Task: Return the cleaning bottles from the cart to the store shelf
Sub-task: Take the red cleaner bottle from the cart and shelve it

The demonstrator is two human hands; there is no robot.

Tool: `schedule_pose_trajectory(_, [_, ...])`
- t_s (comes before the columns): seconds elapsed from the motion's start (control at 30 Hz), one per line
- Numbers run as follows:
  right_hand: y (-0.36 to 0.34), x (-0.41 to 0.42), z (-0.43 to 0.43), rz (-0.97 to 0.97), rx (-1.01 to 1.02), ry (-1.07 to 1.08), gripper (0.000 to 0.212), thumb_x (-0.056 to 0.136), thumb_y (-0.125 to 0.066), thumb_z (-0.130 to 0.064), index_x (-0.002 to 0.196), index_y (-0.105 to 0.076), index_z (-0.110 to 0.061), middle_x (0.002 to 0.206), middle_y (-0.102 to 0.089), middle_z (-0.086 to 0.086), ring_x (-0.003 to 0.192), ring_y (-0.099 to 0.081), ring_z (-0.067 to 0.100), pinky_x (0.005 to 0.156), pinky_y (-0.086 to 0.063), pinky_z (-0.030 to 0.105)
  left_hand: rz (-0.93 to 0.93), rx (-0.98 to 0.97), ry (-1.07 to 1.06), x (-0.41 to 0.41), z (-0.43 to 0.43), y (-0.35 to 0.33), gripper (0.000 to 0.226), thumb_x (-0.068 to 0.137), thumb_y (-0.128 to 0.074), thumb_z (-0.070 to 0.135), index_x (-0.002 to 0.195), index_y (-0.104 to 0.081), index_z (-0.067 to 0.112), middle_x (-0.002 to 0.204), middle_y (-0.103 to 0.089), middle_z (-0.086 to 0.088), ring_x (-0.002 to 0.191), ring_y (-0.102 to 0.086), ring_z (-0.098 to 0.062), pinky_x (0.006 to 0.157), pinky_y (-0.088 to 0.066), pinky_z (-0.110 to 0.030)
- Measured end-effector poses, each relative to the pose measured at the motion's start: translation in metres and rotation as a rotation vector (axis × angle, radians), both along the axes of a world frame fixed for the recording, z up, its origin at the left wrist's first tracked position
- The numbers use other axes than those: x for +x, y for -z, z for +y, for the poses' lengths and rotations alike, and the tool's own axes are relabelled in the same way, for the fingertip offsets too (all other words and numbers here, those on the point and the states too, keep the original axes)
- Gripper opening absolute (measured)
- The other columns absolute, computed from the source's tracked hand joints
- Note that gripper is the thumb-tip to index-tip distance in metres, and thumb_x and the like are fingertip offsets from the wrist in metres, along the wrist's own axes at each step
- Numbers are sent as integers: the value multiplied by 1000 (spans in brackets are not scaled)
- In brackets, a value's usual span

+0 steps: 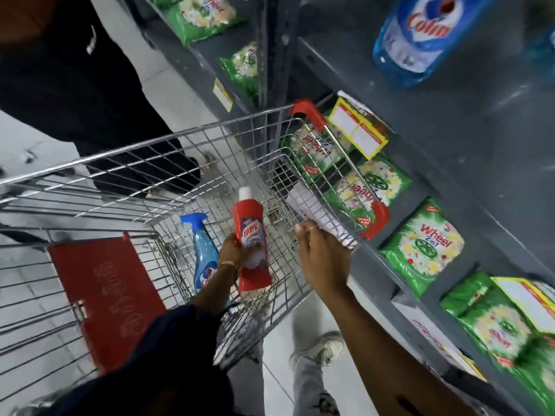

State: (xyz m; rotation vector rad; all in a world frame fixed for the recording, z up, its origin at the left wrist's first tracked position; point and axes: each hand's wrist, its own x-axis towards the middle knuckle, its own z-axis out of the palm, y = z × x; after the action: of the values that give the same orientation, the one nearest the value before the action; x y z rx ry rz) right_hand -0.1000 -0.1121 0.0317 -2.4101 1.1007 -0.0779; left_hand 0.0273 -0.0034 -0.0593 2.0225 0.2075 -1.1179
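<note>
My left hand (237, 249) is shut on a red Harpic bottle (250, 235) with a white cap, held inside the wire cart (168, 154). A blue spray bottle (202, 256) lies on the cart's bottom just left of that hand. My right hand (322, 253) rests at the cart's right rim and holds a white paper sheet (312, 214). The grey store shelf (450, 124) stands right of the cart, with a blue Colin refill pouch (420, 37) on an upper level.
Green Wheel detergent packs (423, 244) fill the lower shelf beside the cart. Another person in dark clothes (90, 94) stands beyond the cart's far side. The cart's red child-seat flap (111, 298) is at the near left. My shoe (321, 349) is on the white tiled floor.
</note>
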Motion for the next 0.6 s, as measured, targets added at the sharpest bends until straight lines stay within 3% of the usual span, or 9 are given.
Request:
schedule_pose_trajectory(0.07, [-12,-3,-1,-62,118,11,41,96,-30,-44,110,-59,-20,100,-74,7,88,-68,26,71,-53,35,-24,-111,22,-2,-2,-33,55,65,-79,9,115,-54,5,116,-66,-18,97,-66,-31,83,-53,-41])
schedule_pose_trajectory(0.17, [-43,-7,-9,-219,575,173,39,97,-40,-40,120,-58,-14,118,-68,10,104,-65,24,87,-54,40,-111,-307,89,-10,-8,-99,51,66,-80,11,111,-56,10,105,-69,-10,92,-69,-27,78,-57,-39])
schedule_pose_trajectory(0.23, [-72,-20,-15,-357,913,323,33,96,-44,-39,111,-61,-16,111,-69,8,100,-64,22,88,-54,39,-145,-423,147,-19,-13,-145,49,64,-82,10,107,-60,11,100,-72,-7,86,-71,-23,72,-59,-35])
schedule_pose_trajectory(0.3, [-100,-41,-17,-466,1094,347,23,94,-48,-34,96,-66,-21,92,-73,-1,87,-67,17,76,-56,28,-163,-531,204,-33,-18,-185,49,60,-85,10,104,-64,12,99,-75,-8,86,-73,-23,72,-60,-37])
schedule_pose_trajectory(0.43, [-140,-99,-13,-643,1139,363,29,87,-57,-28,109,-66,-12,97,-72,4,89,-68,22,74,-58,35,-151,-709,367,-80,-31,-239,33,66,-79,6,95,-68,17,82,-77,3,74,-71,-10,65,-57,-26])
schedule_pose_trajectory(0.5, [-151,-132,-14,-687,1080,428,42,78,-62,-33,113,-64,-9,100,-72,6,90,-68,23,76,-57,40,-43,-766,424,-109,-38,-255,29,73,-69,21,102,-66,14,84,-75,2,75,-70,-12,62,-56,-25])
schedule_pose_trajectory(0.6, [-161,-181,-15,-716,1014,491,34,81,-61,-32,108,-67,-12,91,-75,-1,79,-70,14,65,-57,29,123,-724,451,-147,-47,-258,34,85,-50,34,107,-65,11,87,-75,0,75,-69,-17,60,-56,-25])
